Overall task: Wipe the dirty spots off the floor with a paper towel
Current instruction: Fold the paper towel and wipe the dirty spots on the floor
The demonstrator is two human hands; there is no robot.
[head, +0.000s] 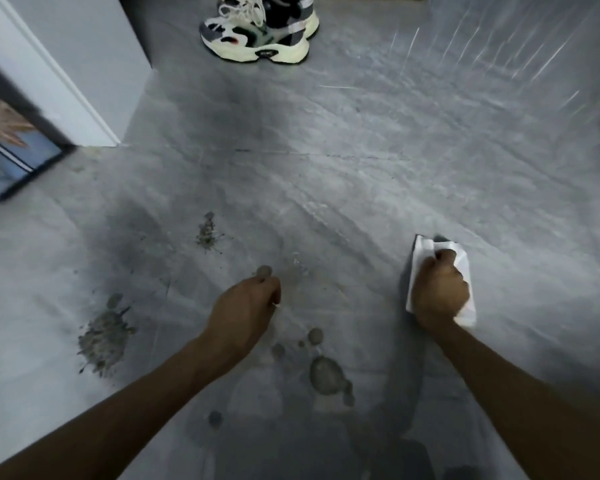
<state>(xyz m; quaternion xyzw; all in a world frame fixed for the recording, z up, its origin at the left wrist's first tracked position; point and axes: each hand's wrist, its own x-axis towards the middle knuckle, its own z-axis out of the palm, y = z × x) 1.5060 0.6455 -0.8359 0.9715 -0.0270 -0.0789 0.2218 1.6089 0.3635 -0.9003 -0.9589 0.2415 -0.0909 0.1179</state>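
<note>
Right hand (439, 292) had its grip clamped on a folded paper towel (426, 252), pressed to the grey floor (361, 188). Left hand (246, 313) was loosely curled, holding nothing, among muddy spots (324, 374).

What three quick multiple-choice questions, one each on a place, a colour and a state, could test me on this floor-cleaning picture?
1. Where are the sneakers?
A. far edge of the floor
B. between the hands
C. on the towel

2. What colour is the paper towel?
A. blue
B. white
C. brown

3. What is the right hand doing?
A. hanging empty
B. pointing
C. gripping the towel

Answers: 1 A, they stand at the top of the view; 2 B, its visible folds are white; 3 C, the fingers are closed on it, while the left hand holds no towel.
</note>
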